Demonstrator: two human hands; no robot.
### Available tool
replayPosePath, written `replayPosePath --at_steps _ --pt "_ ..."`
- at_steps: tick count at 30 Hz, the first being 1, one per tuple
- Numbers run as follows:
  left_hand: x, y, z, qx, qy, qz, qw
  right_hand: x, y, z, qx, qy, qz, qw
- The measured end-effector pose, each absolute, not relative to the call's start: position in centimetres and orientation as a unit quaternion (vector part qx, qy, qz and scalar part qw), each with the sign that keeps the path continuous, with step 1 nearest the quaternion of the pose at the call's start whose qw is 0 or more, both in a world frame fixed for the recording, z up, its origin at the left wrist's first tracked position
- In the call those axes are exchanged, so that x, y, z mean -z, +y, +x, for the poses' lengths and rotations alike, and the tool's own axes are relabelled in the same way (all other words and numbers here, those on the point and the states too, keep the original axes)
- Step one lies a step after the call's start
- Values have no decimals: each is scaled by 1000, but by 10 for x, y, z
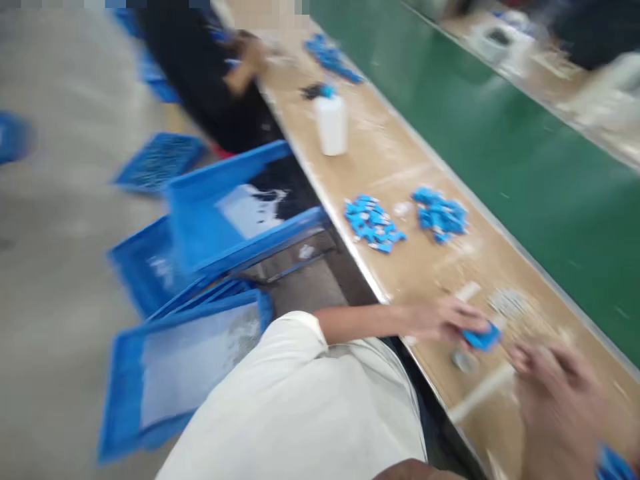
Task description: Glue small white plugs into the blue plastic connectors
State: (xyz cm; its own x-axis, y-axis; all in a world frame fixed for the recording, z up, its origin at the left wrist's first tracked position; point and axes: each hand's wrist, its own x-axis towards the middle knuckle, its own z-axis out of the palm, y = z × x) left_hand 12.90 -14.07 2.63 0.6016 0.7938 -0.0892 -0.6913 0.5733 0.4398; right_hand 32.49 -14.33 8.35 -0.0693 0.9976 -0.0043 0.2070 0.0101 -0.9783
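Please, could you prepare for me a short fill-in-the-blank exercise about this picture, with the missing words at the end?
1. The left hand holds a small piece coloured ____.
2. The bottle standing on the table has a body coloured ____.
3. Between the bottle and the left hand, the heaps of same-coloured pieces number ____.
4. The long surface beyond the table is coloured ____.

Missing words: blue; white; two; green.

Bright blue piece (484, 338), tan tabletop (373, 163)
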Motion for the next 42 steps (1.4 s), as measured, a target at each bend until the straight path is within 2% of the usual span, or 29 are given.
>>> replayPosePath --at_steps 2,6,11,35,42 --pt "-32 -153 127 -447 172 191 857 -87 -159 311 -496 -509 -525 469" --pt "-30 -153 119 -437 199 230 846 -93 -159 292 -560 -482 -505 445" --pt "-31 -161 122 -428 207 248 844 -99 -168 289 -580 -483 -495 430" --pt "-31 -157 130 -436 245 269 823 -83 -169 299 -556 -492 -516 426" --pt "-21 -157 133 -504 276 337 746 -90 -172 292 -507 -505 -557 421"
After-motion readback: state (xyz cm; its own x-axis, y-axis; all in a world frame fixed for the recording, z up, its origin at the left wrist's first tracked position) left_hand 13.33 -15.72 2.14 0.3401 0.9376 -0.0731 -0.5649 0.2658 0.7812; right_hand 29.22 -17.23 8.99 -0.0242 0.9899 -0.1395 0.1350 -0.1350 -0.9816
